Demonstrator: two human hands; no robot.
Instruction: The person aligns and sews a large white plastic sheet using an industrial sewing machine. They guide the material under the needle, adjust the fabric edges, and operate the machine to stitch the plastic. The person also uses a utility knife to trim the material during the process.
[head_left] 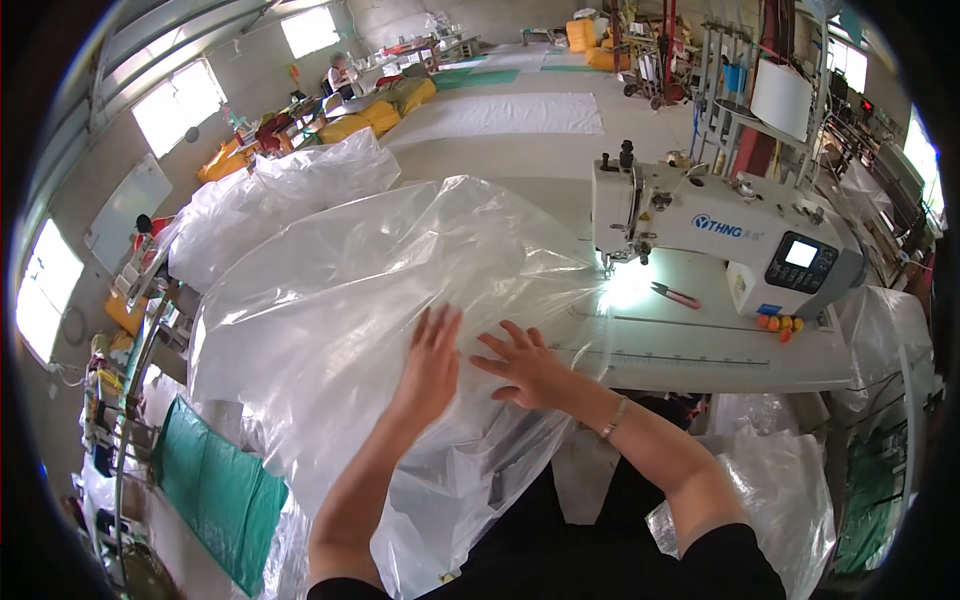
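A large sheet of clear plastic film (300, 290) spreads over the sewing table and droops off its near side toward my lap. My left hand (432, 365) lies on the film with its fingers stretched forward, slightly blurred. Just to its right, my right hand (525, 368) rests on the film with fingers spread. Neither hand grips anything. The film's right edge reaches the needle area of a white sewing machine (700, 210), where a bright lamp shines. Whether the film lies under the presser foot is too small to tell.
Thread snips (676, 295) with reddish handles lie on the table (700, 350) below the machine arm. Small orange and yellow balls (780, 325) sit by the machine's base. A green sheet (215, 490) hangs at the lower left. Far back, a person (341, 76) sits near yellow bundles (380, 115).
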